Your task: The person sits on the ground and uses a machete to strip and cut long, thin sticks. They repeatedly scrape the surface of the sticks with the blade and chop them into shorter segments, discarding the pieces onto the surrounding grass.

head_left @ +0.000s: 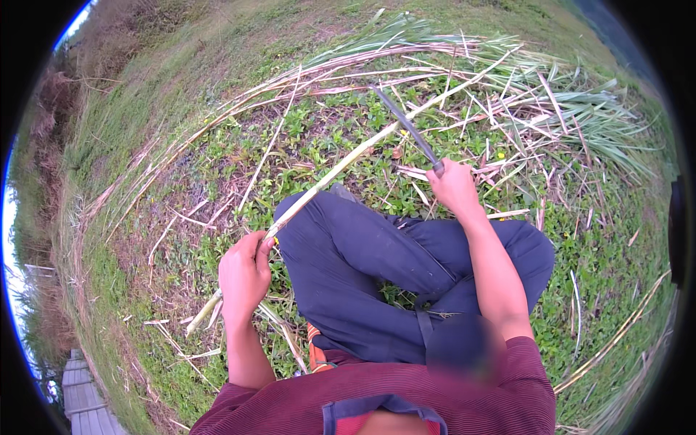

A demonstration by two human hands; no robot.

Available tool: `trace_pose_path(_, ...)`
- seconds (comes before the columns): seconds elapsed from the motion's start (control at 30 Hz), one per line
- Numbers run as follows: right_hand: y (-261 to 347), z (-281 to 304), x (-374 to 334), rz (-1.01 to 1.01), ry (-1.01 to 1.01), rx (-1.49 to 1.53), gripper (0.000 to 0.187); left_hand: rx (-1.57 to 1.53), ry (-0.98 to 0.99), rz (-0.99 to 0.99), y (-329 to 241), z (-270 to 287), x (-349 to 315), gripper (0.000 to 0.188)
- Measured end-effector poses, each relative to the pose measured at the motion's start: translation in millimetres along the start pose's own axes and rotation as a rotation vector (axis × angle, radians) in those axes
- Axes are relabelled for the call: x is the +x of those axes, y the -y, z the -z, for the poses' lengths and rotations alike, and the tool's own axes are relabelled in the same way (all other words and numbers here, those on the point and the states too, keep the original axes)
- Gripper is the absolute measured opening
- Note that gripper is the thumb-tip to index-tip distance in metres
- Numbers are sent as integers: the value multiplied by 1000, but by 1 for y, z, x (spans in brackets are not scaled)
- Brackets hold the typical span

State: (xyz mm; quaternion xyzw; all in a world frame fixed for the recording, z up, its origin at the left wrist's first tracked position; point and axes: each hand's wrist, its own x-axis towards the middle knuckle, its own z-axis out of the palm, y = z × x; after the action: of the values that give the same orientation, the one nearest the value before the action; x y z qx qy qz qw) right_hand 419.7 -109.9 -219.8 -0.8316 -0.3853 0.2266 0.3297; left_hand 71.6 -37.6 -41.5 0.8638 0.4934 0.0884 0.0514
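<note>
My left hand point(244, 275) is closed around the lower part of a long, pale green stalk point(341, 165). The stalk slants up and to the right, over my left knee, and its cut-looking lower end sticks out below the hand. In my right hand point(455, 190), the fingers wrap round the handle of a sickle point(417, 138) with a narrow, dark, slightly curved blade. That blade crosses the stalk around its middle; whether it touches it I cannot tell. The handle is mostly hidden by the fingers.
I sit cross-legged in dark trousers point(362, 250) on weedy ground. Long stalks point(290, 81) with green leafy tops point(605, 119) arc across the far side. Dry strips and leaf scraps point(217, 210) are scattered about. Grey planks point(83, 388) show at the lower left.
</note>
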Motion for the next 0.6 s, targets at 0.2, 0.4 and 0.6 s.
trace_pose_path(0.2, 7, -13, -13, 115, -18, -29, 26, 225, -56, -133, 11, 4, -1, 16)
trace_pose_path(0.4, 3, -14, -3, 10, -24, -14, 28, 309, -32, -54, 18, -9, 2, 26)
trace_pose_path(0.6, 36, -33, -42, 330, 69, -146, 27, 2, 112, -66, 9, -2, 10, 26)
